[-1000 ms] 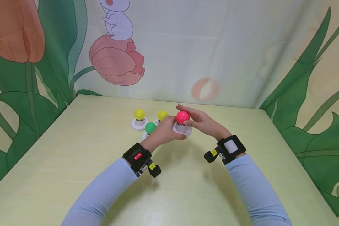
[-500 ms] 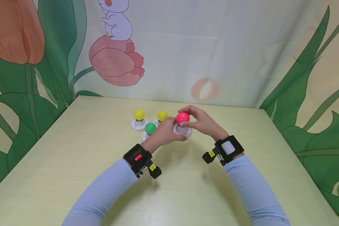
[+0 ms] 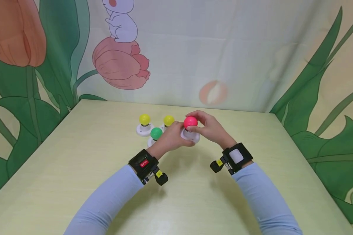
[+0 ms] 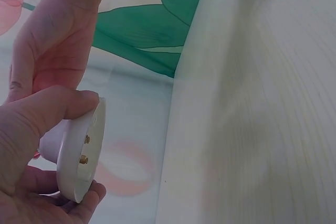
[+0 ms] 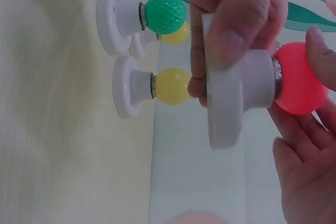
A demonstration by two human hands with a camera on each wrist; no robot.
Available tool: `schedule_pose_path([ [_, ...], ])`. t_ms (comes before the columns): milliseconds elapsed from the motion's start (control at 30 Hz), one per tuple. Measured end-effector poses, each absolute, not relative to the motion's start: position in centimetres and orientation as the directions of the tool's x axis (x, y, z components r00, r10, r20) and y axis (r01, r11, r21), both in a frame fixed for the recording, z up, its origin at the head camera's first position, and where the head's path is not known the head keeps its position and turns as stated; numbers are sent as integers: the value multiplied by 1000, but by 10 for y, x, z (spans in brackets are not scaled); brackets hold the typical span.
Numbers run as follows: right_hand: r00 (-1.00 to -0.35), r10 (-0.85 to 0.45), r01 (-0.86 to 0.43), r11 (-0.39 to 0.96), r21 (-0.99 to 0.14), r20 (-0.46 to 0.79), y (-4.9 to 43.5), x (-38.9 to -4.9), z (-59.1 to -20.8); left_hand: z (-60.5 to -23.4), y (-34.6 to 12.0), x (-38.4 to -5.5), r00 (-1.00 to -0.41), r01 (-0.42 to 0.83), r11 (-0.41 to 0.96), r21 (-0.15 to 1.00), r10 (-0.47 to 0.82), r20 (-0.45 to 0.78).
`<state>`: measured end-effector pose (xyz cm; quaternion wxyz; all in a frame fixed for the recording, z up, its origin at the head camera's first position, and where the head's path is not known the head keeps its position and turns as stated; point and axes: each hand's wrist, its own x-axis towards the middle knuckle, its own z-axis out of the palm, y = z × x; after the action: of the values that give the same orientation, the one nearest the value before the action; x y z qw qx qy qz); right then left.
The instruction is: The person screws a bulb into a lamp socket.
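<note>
My left hand (image 3: 172, 136) grips a round white lamp holder (image 3: 190, 136) by its rim, above the table. A red bulb (image 3: 190, 122) sits in the holder's socket, its metal collar just showing in the right wrist view. My right hand (image 3: 211, 128) pinches the red bulb between thumb and fingers. Seen from the left wrist, the holder's hollow underside (image 4: 89, 153) shows brass screws. Left of my hands, a green bulb (image 3: 156, 133) stands in a white holder, partly behind the left hand. Behind it are two yellow bulbs, one at the left (image 3: 144, 119) and one nearer my hand (image 3: 169, 120).
A pale wooden table (image 3: 188, 195) reaches back to a printed cloth backdrop (image 3: 176, 58) with tulips, leaves and a white animal. Black camera straps (image 3: 143, 165) sit on both wrists, over light blue sleeves (image 3: 106, 199).
The right hand's fingers have closed around the red bulb, and its wrist has turned and shifted slightly left. The left hand and the lamp holder stay nearly in place.
</note>
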<state>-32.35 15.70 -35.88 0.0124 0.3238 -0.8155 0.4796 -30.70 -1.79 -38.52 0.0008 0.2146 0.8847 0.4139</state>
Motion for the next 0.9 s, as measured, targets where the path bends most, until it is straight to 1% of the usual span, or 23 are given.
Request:
schedule_pose_path([
  [200, -822, -390, -563, 455, -690, 414, 149, -317, -362, -385, -18, -307, -908, 376, 550, 746, 378, 180],
  [433, -849, -271, -526, 513, -678, 454, 137, -312, -366, -385, -19, -309, -901, 394, 538, 745, 387, 197],
  [500, -855, -267, -516, 518, -682, 444, 136, -312, -367, -385, -21, -309, -903, 392, 538, 746, 380, 201],
  [600, -844, -324, -537, 498, -681, 428, 139, -315, -365, -384, -22, -309, -905, 393, 539, 745, 368, 212],
  [667, -819, -377, -571, 469, -673, 432, 144, -318, -363, -384, -23, -309, -905, 399, 538, 743, 363, 223],
  [733, -785, -406, -618, 459, -638, 469, 153, -322, -360, -383, -24, -309, -904, 402, 540, 739, 361, 228],
  [800, -777, -388, -629, 510, -587, 496, 163, -326, -358, -383, -25, -310, -905, 400, 542, 739, 359, 227],
  [867, -807, -354, -582, 610, -538, 472, 173, -330, -355, -384, -27, -311, -910, 391, 551, 737, 352, 220],
  [900, -834, -345, -540, 672, -506, 431, 178, -331, -355, -384, -27, -311, -912, 386, 555, 737, 349, 214],
])
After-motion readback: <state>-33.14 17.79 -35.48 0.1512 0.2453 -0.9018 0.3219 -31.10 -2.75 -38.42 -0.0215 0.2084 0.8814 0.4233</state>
